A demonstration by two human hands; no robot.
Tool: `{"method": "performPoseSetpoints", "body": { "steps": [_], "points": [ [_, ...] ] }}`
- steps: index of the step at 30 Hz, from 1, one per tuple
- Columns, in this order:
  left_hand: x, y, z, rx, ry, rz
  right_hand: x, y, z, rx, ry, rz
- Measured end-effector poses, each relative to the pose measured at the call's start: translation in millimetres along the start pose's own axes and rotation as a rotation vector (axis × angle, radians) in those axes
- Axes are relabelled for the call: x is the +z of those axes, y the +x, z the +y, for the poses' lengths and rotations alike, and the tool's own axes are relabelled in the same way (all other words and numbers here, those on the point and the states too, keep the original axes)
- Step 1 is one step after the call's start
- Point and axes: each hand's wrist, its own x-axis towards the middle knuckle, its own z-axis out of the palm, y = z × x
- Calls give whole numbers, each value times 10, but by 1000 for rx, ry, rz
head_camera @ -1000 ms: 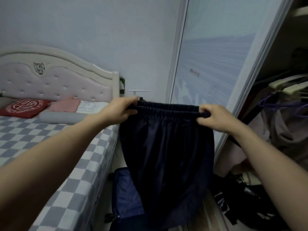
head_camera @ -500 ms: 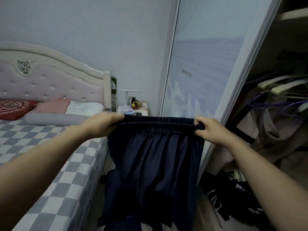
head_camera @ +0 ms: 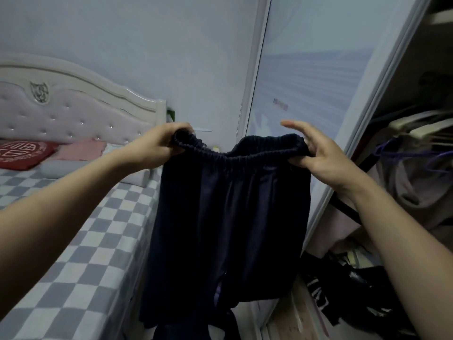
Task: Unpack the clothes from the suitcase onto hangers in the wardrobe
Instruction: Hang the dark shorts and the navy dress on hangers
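Shorts [head_camera: 228,217], dark navy, hang mid-air between bed [head_camera: 73,241] left and wardrobe [head_camera: 416,168] right. Left hand [head_camera: 157,148] grips the elastic waistband; right hand [head_camera: 318,155] pinches it by thumb, fingers spread. Fabric looks light, limp; waistband seems the best hold.

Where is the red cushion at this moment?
In the head view, the red cushion lies far left on the bed, below the tufted headboard.

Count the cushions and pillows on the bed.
3 that show: a red cushion at the headboard's left, a pink pillow beside it, and a grey bolster in front. The left arm may hide more.
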Motion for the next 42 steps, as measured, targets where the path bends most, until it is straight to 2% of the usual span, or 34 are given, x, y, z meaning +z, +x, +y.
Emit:
{"method": "performPoseSetpoints", "body": {
  "steps": [3,9,12,15,19,24,27,30,34,39,42],
  "points": [
    [30,177,265,-79,-369,-86,123,168,-158,-34,-50,-48],
    [280,462,421,-136,-633,-166,455,314,-302,-13,116,-167],
    [345,462,365,-172,-774,-124,459,298,-278,-11,170,-197],
    [326,406,231,-197,-909,11,381,211,-185,-9,188,-187],
    [136,245,85,-268,-724,150,177,24,-95,53,302,-167],
    [-54,132,76,-295,-610,-49,37,-145,23,162,521,-112],
    [-88,113,52,-271,-373,-164,65,-199,63,174,622,-119],
    [-66,109,71,-280,-219,-153,78,-205,33,211,626,-229],
    [8,124,124,-256,-222,-83,137,-233,-50,258,500,-385],
    [96,192,263,-135,-489,-194,288,-174,-186,98,755,-609],
    [209,306,431,-77,-682,-312,353,-23,-237,44,712,-414]
  ]
}}
